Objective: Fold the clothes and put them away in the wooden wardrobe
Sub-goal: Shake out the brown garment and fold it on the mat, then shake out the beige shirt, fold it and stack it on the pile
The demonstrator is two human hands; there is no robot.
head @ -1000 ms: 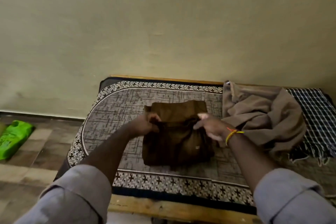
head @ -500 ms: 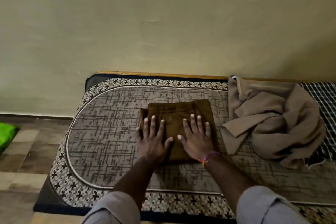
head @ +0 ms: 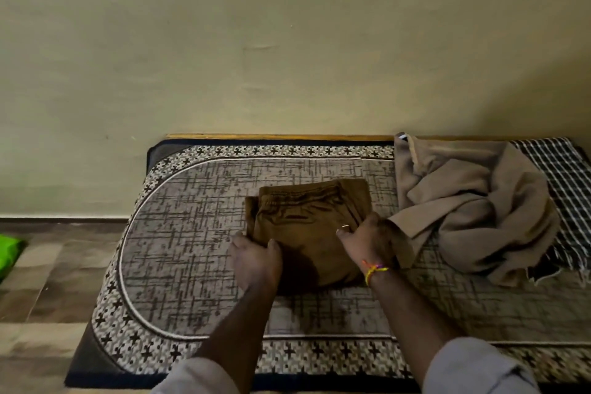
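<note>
A folded dark brown garment [head: 307, 224] lies in the middle of the patterned mattress [head: 192, 233]. My left hand [head: 256, 261] grips its near left edge, thumb on top and fingers tucked under. My right hand [head: 367, 241], with a coloured thread on the wrist, grips its right edge the same way. A crumpled tan garment [head: 473, 211] lies unfolded just right of the brown one, touching my right hand's side. No wardrobe is in view.
A dark checked cloth [head: 569, 182] lies under and behind the tan garment at the far right. The mattress sits against a plain wall on a wooden frame [head: 271, 136]. A bright green object [head: 8, 253] lies on the tiled floor at the left.
Half a second ago both palms pressed flat on the brown garment. Now the hands have slid to its left and right sides and closed on its edges.
</note>
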